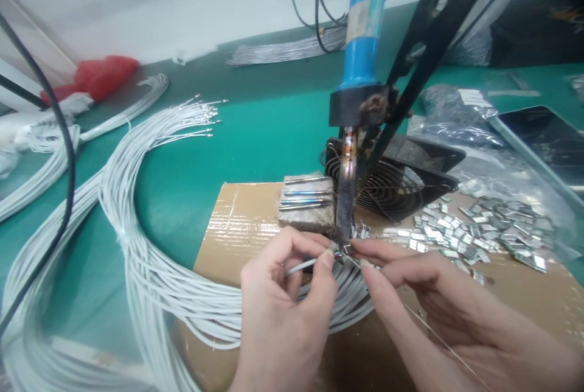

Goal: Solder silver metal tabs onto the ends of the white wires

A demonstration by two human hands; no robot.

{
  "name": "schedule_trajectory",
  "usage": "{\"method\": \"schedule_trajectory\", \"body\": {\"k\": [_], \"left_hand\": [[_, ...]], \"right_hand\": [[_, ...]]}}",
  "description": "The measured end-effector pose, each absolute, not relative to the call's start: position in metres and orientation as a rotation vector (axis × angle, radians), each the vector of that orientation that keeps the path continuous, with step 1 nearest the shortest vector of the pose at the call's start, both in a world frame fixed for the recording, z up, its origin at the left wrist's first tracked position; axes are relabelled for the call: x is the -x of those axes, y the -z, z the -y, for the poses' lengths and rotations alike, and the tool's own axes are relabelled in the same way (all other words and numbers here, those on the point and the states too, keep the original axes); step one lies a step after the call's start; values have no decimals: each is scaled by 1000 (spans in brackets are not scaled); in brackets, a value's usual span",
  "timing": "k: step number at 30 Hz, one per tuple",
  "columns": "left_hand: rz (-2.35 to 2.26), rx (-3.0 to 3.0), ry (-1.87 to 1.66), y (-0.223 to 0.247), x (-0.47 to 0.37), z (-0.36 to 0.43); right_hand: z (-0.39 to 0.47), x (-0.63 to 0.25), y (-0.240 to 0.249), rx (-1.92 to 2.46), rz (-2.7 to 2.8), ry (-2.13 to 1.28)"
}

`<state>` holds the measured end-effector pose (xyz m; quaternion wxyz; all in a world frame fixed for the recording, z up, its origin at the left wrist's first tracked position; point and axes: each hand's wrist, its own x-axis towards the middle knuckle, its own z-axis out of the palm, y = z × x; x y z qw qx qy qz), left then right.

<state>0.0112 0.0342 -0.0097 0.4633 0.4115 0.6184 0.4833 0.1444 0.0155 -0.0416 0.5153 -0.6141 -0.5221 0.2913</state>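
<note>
My left hand (287, 307) pinches the end of a white cable (300, 266) just below the tip of a soldering iron (345, 197). The iron has a blue handle (365, 21) and hangs tip down in a black bracket (410, 69). Between thumb and fingers, my right hand (438, 301) grips a thin solder wire (449, 349), which trails back across the palm. Its front end meets the cable tip under the iron; fingertips hide the exact contact. Behind my left hand, a bundle of white cables (191, 301) curves across the cardboard (232, 227).
A grey block (305, 217) with metal rods stands left of the iron. A black fan (387, 185) sits behind it. Many small metal plates (483, 227) lie scattered at right, near plastic bags (451, 112). Black cords (68, 154) hang at left. A red bag (104, 75) lies at the back.
</note>
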Motion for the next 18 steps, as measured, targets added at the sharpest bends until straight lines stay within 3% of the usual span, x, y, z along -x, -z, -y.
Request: {"method": "schedule_trajectory", "body": {"k": [18], "left_hand": [[-1487, -1082, -1210, 13, -8, -32]], "right_hand": [[-13, -142, 41, 1508, 1222, -684]]}}
